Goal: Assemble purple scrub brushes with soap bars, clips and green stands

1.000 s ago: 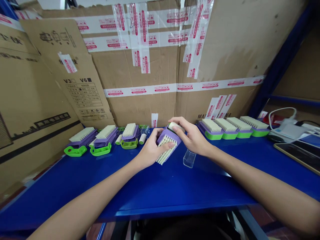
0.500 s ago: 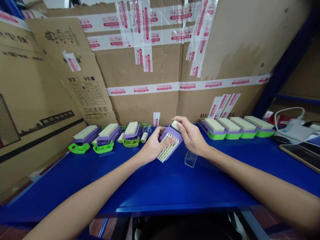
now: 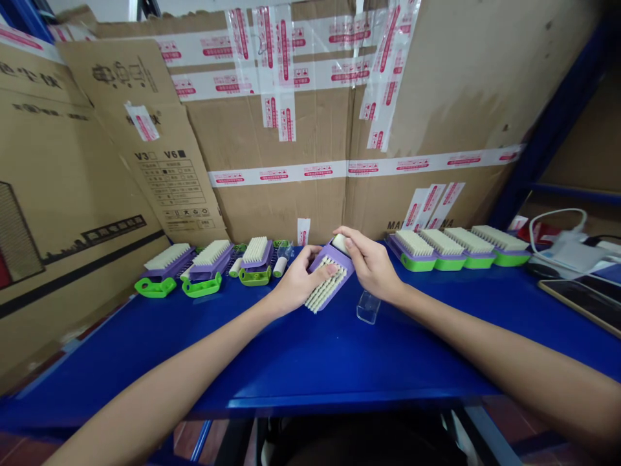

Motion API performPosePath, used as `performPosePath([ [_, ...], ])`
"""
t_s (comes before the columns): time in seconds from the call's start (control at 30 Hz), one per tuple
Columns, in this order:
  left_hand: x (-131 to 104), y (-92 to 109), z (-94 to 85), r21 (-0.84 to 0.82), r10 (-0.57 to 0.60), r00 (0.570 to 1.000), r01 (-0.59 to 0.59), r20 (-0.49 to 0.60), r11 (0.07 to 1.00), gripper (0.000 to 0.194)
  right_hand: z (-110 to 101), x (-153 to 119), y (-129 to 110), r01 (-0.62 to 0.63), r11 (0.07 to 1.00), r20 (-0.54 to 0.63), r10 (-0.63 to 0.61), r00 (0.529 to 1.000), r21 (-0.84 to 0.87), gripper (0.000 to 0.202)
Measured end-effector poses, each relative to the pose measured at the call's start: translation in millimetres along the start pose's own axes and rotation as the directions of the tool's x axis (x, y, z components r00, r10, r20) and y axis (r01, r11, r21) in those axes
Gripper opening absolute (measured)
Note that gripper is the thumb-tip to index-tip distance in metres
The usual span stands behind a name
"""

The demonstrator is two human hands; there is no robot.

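Note:
My left hand (image 3: 301,279) is closed around a purple scrubbing brush (image 3: 334,279) with cream bristles, held tilted above the table with the bristles toward me. Its thumb lies across the bristles. My right hand (image 3: 369,262) grips a small white piece (image 3: 340,243) at the upper end of that brush. Fingers hide most of the piece, so I cannot tell how far it sits inside the purple body. Just below my right hand, a clear plastic box-shaped piece (image 3: 368,307) lies on the blue table (image 3: 310,362).
Purple brushes (image 3: 207,259) with swung-out green parts stand at the left, with white cylinders (image 3: 280,265) beside them. Several brushes with green bases (image 3: 449,259) line the back right. A phone (image 3: 582,301) and a white charger with cable (image 3: 572,246) lie far right. Taped cardboard (image 3: 276,207) walls the back.
Both hands keep nearly the same hold on the brush and the white piece. The view has shifted very slightly; nothing else has visibly moved.

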State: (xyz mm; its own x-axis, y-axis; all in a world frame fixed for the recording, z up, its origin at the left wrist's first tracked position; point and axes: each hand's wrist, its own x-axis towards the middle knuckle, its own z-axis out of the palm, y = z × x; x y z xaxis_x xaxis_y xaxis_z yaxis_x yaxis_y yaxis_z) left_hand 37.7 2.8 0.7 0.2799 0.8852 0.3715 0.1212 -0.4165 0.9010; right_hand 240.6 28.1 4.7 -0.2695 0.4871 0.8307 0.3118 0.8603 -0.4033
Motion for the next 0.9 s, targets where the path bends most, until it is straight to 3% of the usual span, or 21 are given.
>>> performPosePath([
  [0.47, 3.9, 0.1, -6.2, 0.081, -0.018, 0.999, 0.014, 0.044, 0.997, 0.074, -4.6, 4.5, 0.8, -0.086, 0.988, 0.070, 0.078, 0.995, 0.126, 0.037],
  [0.7, -5.8, 4.3, -7.1, 0.156, 0.034, 0.996, -0.046, 0.077, 0.987, 0.072, -13.9, 15.8, -5.0, -0.254, 0.866, 0.184, 0.192, 0.964, 0.431, 0.029],
  [0.9, -7.0, 6.2, -10.7, 0.188, 0.044, 0.996, -0.059, 0.084, 0.980, 0.071, -22.7, 19.5, -7.4, -0.334, 0.823, 0.231, 0.252, 0.940, 0.460, 0.029],
])
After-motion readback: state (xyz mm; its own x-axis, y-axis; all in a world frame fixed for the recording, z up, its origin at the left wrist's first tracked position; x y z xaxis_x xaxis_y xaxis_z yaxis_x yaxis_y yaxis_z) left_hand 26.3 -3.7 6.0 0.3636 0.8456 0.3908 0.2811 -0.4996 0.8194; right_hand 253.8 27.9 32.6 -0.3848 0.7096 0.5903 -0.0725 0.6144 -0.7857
